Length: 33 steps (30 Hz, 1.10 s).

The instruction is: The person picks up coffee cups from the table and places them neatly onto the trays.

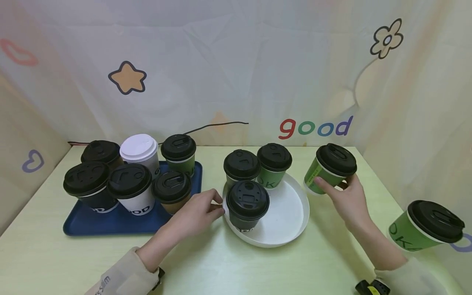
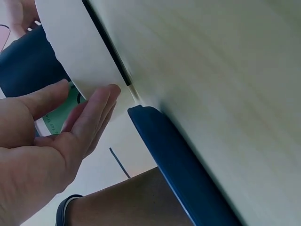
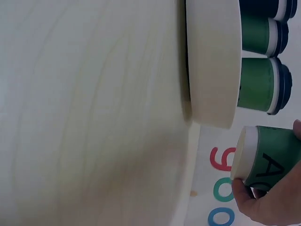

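My right hand grips a green paper cup with a black lid, holding it tilted just right of a white round tray. In the right wrist view the cup's pale base shows, with fingers curled round its side. At the tray's left rim is my left hand; its thumb and fingertips pinch the edge, the fingers against the outer wall in the left wrist view. Three black-lidded cups stand in the tray's left and back part: a dark cup, a green cup, and one partly hidden cup.
Left of my left hand lies a blue rectangular tray bearing several lidded cups, among them a white-lidded cup and a brown cup. Another green cup stands by the table's right edge. A printed cloth hangs behind the table.
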Each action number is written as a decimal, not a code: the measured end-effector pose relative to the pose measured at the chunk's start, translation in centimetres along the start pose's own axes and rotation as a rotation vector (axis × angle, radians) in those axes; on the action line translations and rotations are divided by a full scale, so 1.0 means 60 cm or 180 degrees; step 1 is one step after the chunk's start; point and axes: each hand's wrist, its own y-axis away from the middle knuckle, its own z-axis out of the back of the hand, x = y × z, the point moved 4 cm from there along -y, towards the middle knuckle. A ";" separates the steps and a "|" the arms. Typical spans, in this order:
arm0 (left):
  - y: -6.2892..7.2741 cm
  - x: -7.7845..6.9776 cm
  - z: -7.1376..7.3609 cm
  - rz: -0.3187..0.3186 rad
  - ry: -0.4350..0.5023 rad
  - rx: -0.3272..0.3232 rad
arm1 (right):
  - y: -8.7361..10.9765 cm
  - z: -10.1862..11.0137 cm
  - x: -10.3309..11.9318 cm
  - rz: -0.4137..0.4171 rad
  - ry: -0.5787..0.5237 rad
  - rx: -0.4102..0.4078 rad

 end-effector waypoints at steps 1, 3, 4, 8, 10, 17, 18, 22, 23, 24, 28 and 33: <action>0.000 0.000 0.000 -0.0004 0.0013 -0.0006 | 0.003 -0.002 0.004 0.0078 0.0002 0.0003; -0.002 0.001 0.001 -0.0023 0.0030 -0.0012 | 0.009 -0.007 0.011 0.0236 -0.0008 0.0018; -0.002 0.002 0.001 -0.0033 0.0032 -0.0020 | 0.012 -0.010 0.014 0.0307 -0.0016 0.0043; -0.003 0.002 0.002 -0.0065 0.0013 -0.0043 | 0.026 -0.022 0.022 0.0500 -0.0052 0.0236; -0.004 0.002 0.002 -0.0059 -0.0001 -0.0042 | 0.033 -0.029 0.023 0.0535 -0.0057 0.0354; -0.005 0.001 0.002 0.0039 0.0035 -0.0012 | 0.048 -0.048 0.015 0.0482 0.0069 0.0602; -0.005 0.001 0.002 0.0053 0.0040 -0.0008 | 0.049 -0.050 0.014 0.0474 0.0075 0.0621; -0.007 0.000 0.002 0.0071 0.0001 -0.0009 | 0.049 -0.057 0.008 0.0456 0.0133 0.0661; -0.007 0.000 0.002 0.0071 -0.0022 -0.0016 | 0.049 -0.059 0.007 0.0458 0.0177 0.0661; -0.008 0.000 0.002 0.0069 -0.0040 -0.0020 | 0.048 -0.060 0.005 0.0466 0.0222 0.0658; -0.010 0.000 0.003 0.0054 -0.0089 -0.0043 | 0.045 -0.065 0.001 0.0498 0.0341 0.0646; -0.011 0.001 0.005 0.0064 -0.0107 -0.0073 | 0.038 -0.067 0.003 0.0554 0.0474 0.0675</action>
